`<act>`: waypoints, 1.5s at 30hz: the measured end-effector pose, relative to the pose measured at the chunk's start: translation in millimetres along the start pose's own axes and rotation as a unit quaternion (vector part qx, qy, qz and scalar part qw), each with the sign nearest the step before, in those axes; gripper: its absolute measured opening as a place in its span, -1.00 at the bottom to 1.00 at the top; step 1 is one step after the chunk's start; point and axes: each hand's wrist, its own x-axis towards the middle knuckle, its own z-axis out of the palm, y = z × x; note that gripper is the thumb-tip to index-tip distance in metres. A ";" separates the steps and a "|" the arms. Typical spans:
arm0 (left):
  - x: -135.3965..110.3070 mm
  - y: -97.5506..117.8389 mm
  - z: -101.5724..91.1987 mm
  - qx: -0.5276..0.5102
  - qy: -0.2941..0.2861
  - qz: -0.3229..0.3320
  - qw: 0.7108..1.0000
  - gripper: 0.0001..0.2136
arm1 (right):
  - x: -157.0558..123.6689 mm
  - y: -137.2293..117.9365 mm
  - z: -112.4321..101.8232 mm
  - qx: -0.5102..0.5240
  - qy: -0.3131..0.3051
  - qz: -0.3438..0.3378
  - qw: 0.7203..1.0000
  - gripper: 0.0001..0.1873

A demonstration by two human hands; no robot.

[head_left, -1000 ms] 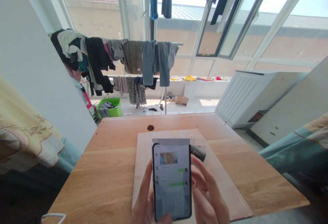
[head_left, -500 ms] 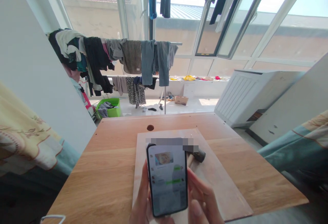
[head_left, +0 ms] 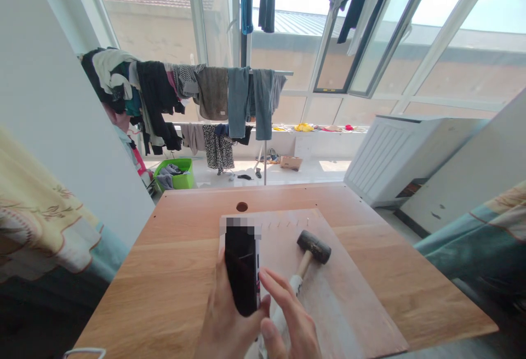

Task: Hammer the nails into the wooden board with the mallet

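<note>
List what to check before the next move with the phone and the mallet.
1. Grip on the phone: the left hand wraps its lower part. Ok.
2. Phone screen off: it looks dark. Ok.
3. Right hand free: it is open beside the phone and holds nothing. Ok.
4. Mallet free to pick up: it lies alone on the board, handle toward the right hand. Ok.
5. Board resting flat on the table: it looks flat, but any fixing is not visible. Cannot tell.
6. Nails along the board's far edge upright: they are too small to judge. Cannot tell.
</note>
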 end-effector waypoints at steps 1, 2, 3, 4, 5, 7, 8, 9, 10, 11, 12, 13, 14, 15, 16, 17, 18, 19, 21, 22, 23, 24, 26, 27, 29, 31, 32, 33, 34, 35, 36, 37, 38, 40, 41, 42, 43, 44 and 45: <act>-0.2 2.1 2.9 0.040 0.010 -0.014 0.999 -0.30 | -0.3 2.9 -0.8 -0.022 -0.002 -0.008 1.000 -0.46; 0.5 4.0 4.8 0.061 0.016 -0.025 0.998 -0.31 | -0.2 5.2 -2.8 -0.041 -0.011 -0.020 0.999 -0.45; 3.3 5.7 5.5 0.073 0.021 -0.027 0.997 -0.32 | 0.3 7.0 -5.9 -0.057 -0.031 -0.036 0.997 -0.43; 9.2 6.8 4.5 0.089 0.029 -0.012 0.996 -0.33 | 1.3 8.8 -10.1 -0.073 -0.055 -0.051 0.995 -0.41; 19.4 7.2 1.9 0.110 0.038 0.018 0.993 -0.35 | 2.6 10.8 -15.4 -0.092 -0.078 -0.059 0.991 -0.40; 54.2 5.4 -6.4 0.169 0.055 0.108 0.978 -0.37 | 5.8 17.1 -28.5 -0.141 -0.108 -0.057 0.983 -0.40; 78.6 3.3 -10.7 0.199 0.055 0.150 0.967 -0.39 | 7.2 21.9 -35.7 -0.170 -0.110 -0.047 0.978 -0.43; 106.4 0.2 -14.1 0.228 0.047 0.180 0.956 -0.34 | 8.1 27.8 -42.9 -0.202 -0.105 -0.035 0.973 -0.48; 136.5 -3.6 -15.8 0.257 0.037 0.187 0.947 -0.28 | 8.3 34.8 -49.9 -0.232 -0.099 -0.023 0.967 -0.54; 167.1 -8.1 -15.2 0.286 0.011 0.191 0.939 -0.25 | 7.5 42.7 -56.3 -0.260 -0.096 -0.014 0.961 -0.60; 196.9 -13.1 -12.1 0.316 -0.021 0.195 0.928 -0.24 | 5.7 51.2 -62.1 -0.285 -0.094 -0.007 0.954 -0.65; 224.5 -18.3 -6.7 0.341 -0.055 0.197 0.917 -0.24 | 2.7 59.8 -67.2 -0.306 -0.092 0.000 0.947 -0.68; 248.8 -23.6 0.8 0.358 -0.099 0.198 0.907 -0.23 | -1.2 68.3 -71.9 -0.323 -0.092 0.003 0.942 -0.70; 269.3 -28.6 9.6 0.358 -0.129 0.200 0.903 -0.23 | -5.9 76.4 -76.4 -0.335 -0.091 -0.002 0.938 -0.70; 285.9 -33.4 18.9 0.357 -0.146 0.201 0.900 -0.25 | -10.9 83.8 -81.0 -0.342 -0.090 -0.011 0.935 -0.69; 298.6 -37.6 28.1 0.352 -0.166 0.204 0.898 -0.27 | -15.5 90.3 -86.1 -0.346 -0.088 -0.024 0.934 -0.69; 308.0 -41.4 36.5 0.344 -0.183 0.208 0.897 -0.28 | -19.2 95.7 -91.7 -0.348 -0.084 -0.035 0.933 -0.69; 314.5 -44.6 43.5 0.335 -0.201 0.214 0.895 -0.30 | -21.2 99.9 -98.1 -0.349 -0.078 -0.043 0.933 -0.70; 321.2 -49.8 53.0 0.314 -0.244 0.230 0.888 -0.32 | -17.7 105.5 -112.8 -0.352 -0.060 -0.046 0.933 -0.70; 322.3 -51.8 55.5 0.304 -0.265 0.238 0.884 -0.33 | -11.4 107.4 -120.7 -0.353 -0.046 -0.037 0.934 -0.72; 322.3 -53.5 56.8 0.295 -0.280 0.244 0.881 -0.34 | -1.9 109.3 -128.4 -0.355 -0.031 -0.023 0.934 -0.74; 321.4 -54.7 57.2 0.287 -0.287 0.247 0.880 -0.34 | 10.7 111.8 -135.7 -0.356 -0.016 -0.004 0.934 -0.77; 316.5 -55.8 55.7 0.280 -0.273 0.246 0.887 -0.36 | 42.7 120.2 -147.2 -0.354 -0.020 0.049 0.934 -0.79; 312.3 -55.5 54.0 0.278 -0.254 0.243 0.894 -0.38 | 60.5 126.7 -150.7 -0.354 -0.031 0.064 0.933 -0.78; 299.6 -53.5 47.8 0.276 -0.208 0.237 0.908 -0.48 | 95.1 143.1 -153.0 -0.345 -0.084 0.089 0.931 -0.78; 280.6 -50.4 38.4 0.257 -0.192 0.220 0.921 -0.55 | 123.5 160.4 -149.7 -0.332 -0.157 0.107 0.924 -0.82; 269.2 -49.2 32.9 0.240 -0.199 0.208 0.927 -0.55 | 134.3 167.7 -146.8 -0.330 -0.193 0.113 0.917 -0.87; 257.2 -48.8 27.5 0.219 -0.219 0.195 0.931 -0.55 | 142.7 173.3 -143.6 -0.333 -0.224 0.118 0.909 -0.90; 245.0 -49.4 22.5 0.200 -0.239 0.187 0.932 -0.57 | 149.0 176.9 -140.5 -0.338 -0.247 0.120 0.900 -0.88; 233.4 -51.2 18.6 0.184 -0.258 0.183 0.931 -0.58 | 153.6 178.5 -137.7 -0.345 -0.265 0.122 0.892 -0.85; 223.0 -54.1 15.7 0.172 -0.270 0.179 0.930 -0.62 | 157.0 178.3 -135.2 -0.353 -0.276 0.122 0.886 -0.82; 214.3 -57.8 14.1 0.164 -0.273 0.176 0.931 -0.67 | 159.4 176.7 -133.0 -0.360 -0.286 0.123 0.880 -0.79; 207.5 -62.0 13.6 0.157 -0.271 0.171 0.934 -0.72 | 161.5 174.2 -130.9 -0.364 -0.297 0.124 0.874 -0.78; 199.4 -70.0 14.6 0.135 -0.262 0.155 0.943 -0.78 | 165.1 167.8 -126.4 -0.366 -0.328 0.127 0.861 -0.76; 197.6 -73.0 15.5 0.121 -0.258 0.147 0.947 -0.79 | 167.0 164.6 -123.8 -0.365 -0.348 0.129 0.854 -0.76; 196.7 -74.9 16.4 0.108 -0.256 0.139 0.951 -0.79 | 168.8 161.5 -120.9 -0.364 -0.366 0.131 0.846 -0.75; 196.1 -75.7 17.0 0.100 -0.253 0.133 0.953 -0.79 | 170.6 158.4 -117.9 -0.366 -0.381 0.134 0.839 -0.75; 195.6 -75.4 17.4 0.098 -0.245 0.133 0.955 -0.79 | 172.2 155.4 -115.0 -0.369 -0.390 0.136 0.833 -0.74; 194.9 -74.2 17.7 0.103 -0.234 0.139 0.957 -0.80 | 173.6 152.3 -112.2 -0.374 -0.394 0.137 0.828 -0.74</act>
